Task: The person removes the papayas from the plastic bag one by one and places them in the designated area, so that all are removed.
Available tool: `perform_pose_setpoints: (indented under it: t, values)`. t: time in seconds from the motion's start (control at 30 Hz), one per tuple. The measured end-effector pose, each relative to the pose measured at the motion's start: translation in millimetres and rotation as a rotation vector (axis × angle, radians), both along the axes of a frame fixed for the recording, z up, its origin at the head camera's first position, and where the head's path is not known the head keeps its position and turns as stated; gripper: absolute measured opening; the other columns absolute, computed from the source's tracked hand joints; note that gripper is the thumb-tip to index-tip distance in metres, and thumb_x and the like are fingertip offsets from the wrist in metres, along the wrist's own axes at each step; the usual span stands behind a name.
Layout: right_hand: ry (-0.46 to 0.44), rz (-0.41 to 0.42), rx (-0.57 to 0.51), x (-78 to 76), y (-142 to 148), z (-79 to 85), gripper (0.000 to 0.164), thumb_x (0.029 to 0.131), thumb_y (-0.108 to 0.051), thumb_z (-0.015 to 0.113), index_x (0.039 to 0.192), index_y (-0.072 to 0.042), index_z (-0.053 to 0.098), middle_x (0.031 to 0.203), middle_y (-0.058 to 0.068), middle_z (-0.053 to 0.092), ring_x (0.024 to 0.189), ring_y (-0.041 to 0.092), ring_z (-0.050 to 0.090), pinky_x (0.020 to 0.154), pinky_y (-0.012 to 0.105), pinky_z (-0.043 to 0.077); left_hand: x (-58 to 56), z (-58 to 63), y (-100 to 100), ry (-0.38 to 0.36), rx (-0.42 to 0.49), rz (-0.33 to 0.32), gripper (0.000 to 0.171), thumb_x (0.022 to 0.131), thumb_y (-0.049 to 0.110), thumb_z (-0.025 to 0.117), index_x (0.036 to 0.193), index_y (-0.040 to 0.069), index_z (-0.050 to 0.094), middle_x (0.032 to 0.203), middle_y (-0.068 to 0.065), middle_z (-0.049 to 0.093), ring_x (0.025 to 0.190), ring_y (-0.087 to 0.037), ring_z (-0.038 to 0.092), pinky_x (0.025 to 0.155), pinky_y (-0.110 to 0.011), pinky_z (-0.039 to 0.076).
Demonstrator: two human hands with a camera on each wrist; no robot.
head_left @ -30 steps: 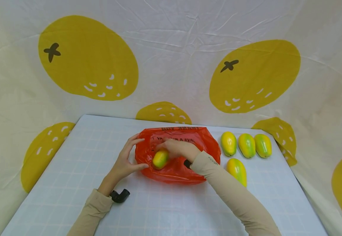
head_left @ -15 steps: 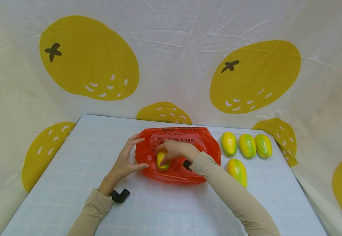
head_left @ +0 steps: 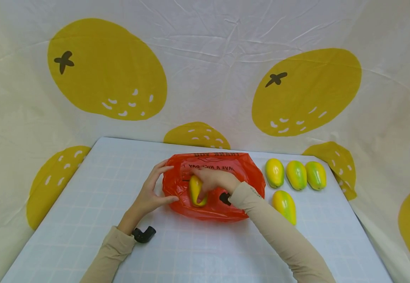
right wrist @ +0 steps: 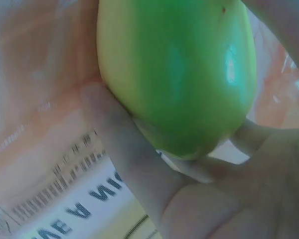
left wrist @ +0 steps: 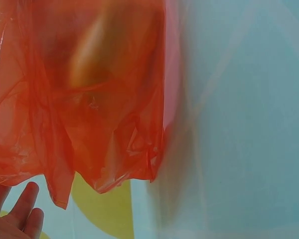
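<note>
A red plastic bag stands on the table with its mouth spread upward. At its left rim is my left hand, thumb and fingers held wide apart, fingertips at the plastic. My right hand reaches into the bag and grips a yellow-green papaya. In the right wrist view, fingers and thumb lie around the lower end of the papaya, green side showing. Through the red bag in the left wrist view, a blurred yellow shape shows. The bottom of the bag is hidden from above.
Several more papayas lie right of the bag: a row with one papaya nearest it, and another papaya closer to the front, near the right sleeve. The table has a pale checked cover. A fruit-print cloth hangs behind.
Inside the bag, my right hand has turned the papaya from slanted to more upright and shifted it slightly right. My left hand stays at the rim.
</note>
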State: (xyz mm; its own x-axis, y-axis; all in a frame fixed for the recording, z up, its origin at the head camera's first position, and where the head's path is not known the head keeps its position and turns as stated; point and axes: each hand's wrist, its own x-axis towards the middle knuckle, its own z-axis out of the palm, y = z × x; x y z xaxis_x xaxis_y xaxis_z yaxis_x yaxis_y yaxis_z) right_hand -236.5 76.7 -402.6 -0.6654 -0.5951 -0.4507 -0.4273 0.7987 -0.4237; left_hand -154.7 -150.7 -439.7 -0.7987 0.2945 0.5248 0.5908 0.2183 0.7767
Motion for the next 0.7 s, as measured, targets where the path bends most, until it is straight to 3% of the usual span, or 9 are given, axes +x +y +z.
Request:
perform_pose_setpoints:
  t: [0.3,0.53,0.7]
  values:
    - [0.008,0.037,-0.072,-2.1,1.5,-2.9,0.101,0.071,-0.03,0.091,0.152,-0.012,0.035,0.128,-0.001,0.052,0.111,0.018,0.049,0.1,0.035,0.047,-0.9,-0.5,-0.4,0.011,0.001,-0.001,0.082,0.065,-0.004,0.089,0.136,-0.008,0.047,0.152,-0.026,0.034,0.142,-0.036,0.03,0.109,-0.069,0.027]
    - [-0.048,-0.087,-0.111,2.2,-1.1,-2.0,0.103,0.072,-0.024,0.091,0.15,-0.008,0.027,0.129,0.004,0.05,0.111,0.02,0.05,0.102,0.037,0.047,-0.5,-2.0,0.3,-0.008,-0.004,0.01,0.081,0.066,-0.006,0.088,0.136,-0.006,0.047,0.153,-0.023,0.034,0.143,-0.034,0.029,0.11,-0.067,0.027]
    - [-0.061,-0.116,-0.113,3.4,-2.1,-1.7,0.104,0.072,-0.023,0.091,0.152,-0.01,0.026,0.131,0.005,0.05,0.113,0.022,0.05,0.102,0.039,0.047,-0.5,-2.0,0.4,-0.002,-0.006,0.012,0.081,0.066,-0.006,0.087,0.136,-0.006,0.047,0.153,-0.023,0.034,0.143,-0.033,0.03,0.11,-0.066,0.028]
